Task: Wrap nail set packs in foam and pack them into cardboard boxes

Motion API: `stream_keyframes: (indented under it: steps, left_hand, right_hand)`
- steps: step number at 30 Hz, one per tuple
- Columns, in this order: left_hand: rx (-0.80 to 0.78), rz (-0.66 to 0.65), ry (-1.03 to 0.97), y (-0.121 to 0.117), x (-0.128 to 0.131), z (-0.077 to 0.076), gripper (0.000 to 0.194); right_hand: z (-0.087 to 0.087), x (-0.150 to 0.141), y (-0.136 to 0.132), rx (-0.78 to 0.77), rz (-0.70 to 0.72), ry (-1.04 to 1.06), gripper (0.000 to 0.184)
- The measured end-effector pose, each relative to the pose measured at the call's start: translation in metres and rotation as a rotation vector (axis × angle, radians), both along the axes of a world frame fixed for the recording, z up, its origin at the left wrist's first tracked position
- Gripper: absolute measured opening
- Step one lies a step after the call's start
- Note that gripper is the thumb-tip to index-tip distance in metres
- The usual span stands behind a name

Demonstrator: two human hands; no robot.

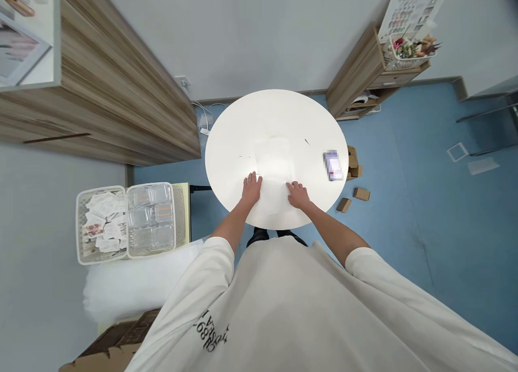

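On the white round table [230,129] lies a thin, pale sheet [274,191], hard to tell from the tabletop; I cannot tell whether it is paper or clear film. My left hand [252,187] rests palm down by the sheet's left edge, fingers stretched forward. By the right edge lies my right hand [298,194], also palm down, with its fingers spread. Neither hand visibly grasps anything. A blurred-out purple and white object [333,165], perhaps a phone, lies near the table's right rim.
Small brown boxes [361,193] lie on the blue floor right of the table. Left stand a white basket of packets [103,221] and a clear compartment box [151,215]. Wooden cabinets [133,75] flank the table, and a flower basket [413,51] tops the right one.
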State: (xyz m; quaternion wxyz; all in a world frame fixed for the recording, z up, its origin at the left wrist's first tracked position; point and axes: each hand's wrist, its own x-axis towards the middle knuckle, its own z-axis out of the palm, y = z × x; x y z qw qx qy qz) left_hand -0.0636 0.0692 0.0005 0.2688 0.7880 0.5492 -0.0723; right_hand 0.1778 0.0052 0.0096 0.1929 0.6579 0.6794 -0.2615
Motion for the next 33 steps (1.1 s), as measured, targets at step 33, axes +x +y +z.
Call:
stream_keyframes:
  steps: [33]
  left_hand:
    - [-0.387,0.441,-0.628,-0.010,0.099,0.025,0.065]
  right_hand:
    - [-0.011,-0.045,-0.019,-0.044,-0.009,-0.148,0.097]
